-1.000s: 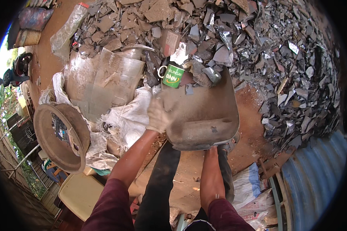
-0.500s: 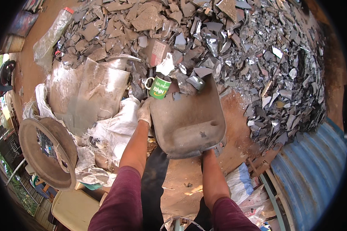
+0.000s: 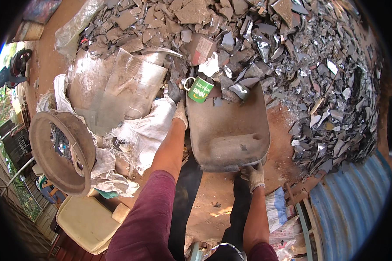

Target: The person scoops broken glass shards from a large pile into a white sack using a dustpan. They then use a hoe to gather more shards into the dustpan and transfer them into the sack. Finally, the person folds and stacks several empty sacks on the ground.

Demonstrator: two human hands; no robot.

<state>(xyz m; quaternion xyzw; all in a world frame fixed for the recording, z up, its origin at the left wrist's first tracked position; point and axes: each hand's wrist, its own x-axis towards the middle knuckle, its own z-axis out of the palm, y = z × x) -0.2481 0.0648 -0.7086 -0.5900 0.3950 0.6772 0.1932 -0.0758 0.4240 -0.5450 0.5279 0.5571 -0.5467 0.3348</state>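
Observation:
A worn grey-brown plastic scoop (image 3: pixel 231 117), open toward the far side, lies tilted against a heap of dark broken shards. At its far left corner stands a green mug (image 3: pixel 200 90) with a white handle, and a few shards (image 3: pixel 239 91) lie over the far edge beside it. My left hand (image 3: pixel 180 115), in a pale work glove, is closed on the scoop's left wall, its fingertips partly hidden. My right hand (image 3: pixel 254 175), also gloved, grips the near right corner from below, with its fingers partly out of sight under the rim.
The shard heap (image 3: pixel 318 56) spreads across the far side and right. At left are flat translucent sheets (image 3: pixel 117 91), a white sack (image 3: pixel 146 135), a round brown rim (image 3: pixel 89 148) and a cream plastic container (image 3: pixel 85 224). Blue corrugated metal (image 3: pixel 353 195) stands at the right.
My right hand, earlier mostly hidden beneath the scoop, now shows at its near right corner. The whole view has shifted; scoop and mug keep nearly the same place against the heap.

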